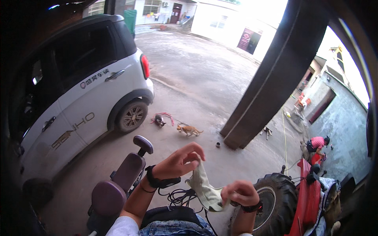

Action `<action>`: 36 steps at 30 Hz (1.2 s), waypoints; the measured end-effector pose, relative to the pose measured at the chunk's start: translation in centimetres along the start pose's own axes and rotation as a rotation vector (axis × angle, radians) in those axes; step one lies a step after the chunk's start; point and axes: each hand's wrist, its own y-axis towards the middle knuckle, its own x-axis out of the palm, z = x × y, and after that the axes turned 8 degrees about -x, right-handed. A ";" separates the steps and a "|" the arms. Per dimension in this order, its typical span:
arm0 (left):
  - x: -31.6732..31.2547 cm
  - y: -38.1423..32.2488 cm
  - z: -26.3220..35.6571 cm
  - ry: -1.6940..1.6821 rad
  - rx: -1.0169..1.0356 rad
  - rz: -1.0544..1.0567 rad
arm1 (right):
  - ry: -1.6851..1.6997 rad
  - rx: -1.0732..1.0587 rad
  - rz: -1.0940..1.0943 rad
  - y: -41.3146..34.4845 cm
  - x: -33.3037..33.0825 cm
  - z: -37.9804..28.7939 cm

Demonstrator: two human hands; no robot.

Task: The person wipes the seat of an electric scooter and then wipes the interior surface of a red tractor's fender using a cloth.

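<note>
A light green cloth (203, 187) hangs between my two hands in front of my lap. Its upper left corner is pinched between the thumb and fingers of my left hand (180, 161). My right hand (240, 193) grips the lower right end, with the fingers curled over it. The cloth sags and folds between them; what kind of article it is cannot be told. Behind and below it lies a bundle of dark cable (181, 197) near my waist. Both wrists wear dark bands.
A white car (97, 97) stands left, beside a purple padded seat (107, 197). An orange cat (189, 130) and a dark cat (159, 121) are ahead. A dark pillar (265, 79), a large tractor tire (277, 200) and a person in a striped top (317, 143) are right.
</note>
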 end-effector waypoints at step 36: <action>4.2 3.4 -3.5 -0.038 -0.136 0.244 | -0.623 -0.093 0.290 6.1 -7.2 1.7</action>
